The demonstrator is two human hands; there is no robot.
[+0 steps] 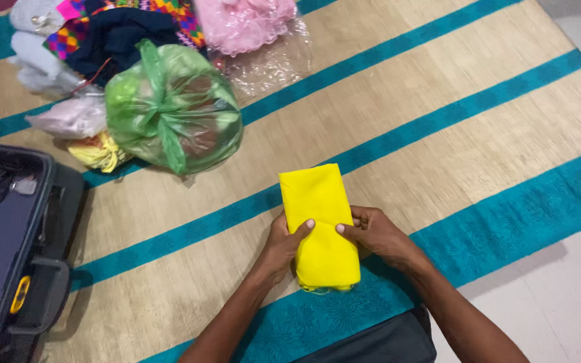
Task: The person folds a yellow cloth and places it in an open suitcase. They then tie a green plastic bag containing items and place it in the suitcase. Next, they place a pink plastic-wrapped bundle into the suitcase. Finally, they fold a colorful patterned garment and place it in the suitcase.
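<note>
Left hand (282,243) and right hand (374,234) closed around the near half of a folded yellow cloth (319,225), one at each long edge, thumbs pressed flat on the upper face and pointing toward each other, fingers curled under the sides. Cloth folded into a narrow rectangle, lying lengthwise away from the body on a beige woven mat with teal stripes (438,121), its far end crossing one stripe, its near end raised slightly in the grasp, loose threads showing at the near edge. At far left, an open dark suitcase (8,242) with a yellow tag on its handle. Beyond it, well apart from the cloth, a knotted green plastic bag (173,111) with dark contents, beside a small white bag (72,117) and a bundle of yellow cord (99,153). Along the top edge, a heap of multicoloured and dark garments (122,30) and a pink frilled item in clear wrapping (250,30). Pale floor tiles (573,296) at lower right.
</note>
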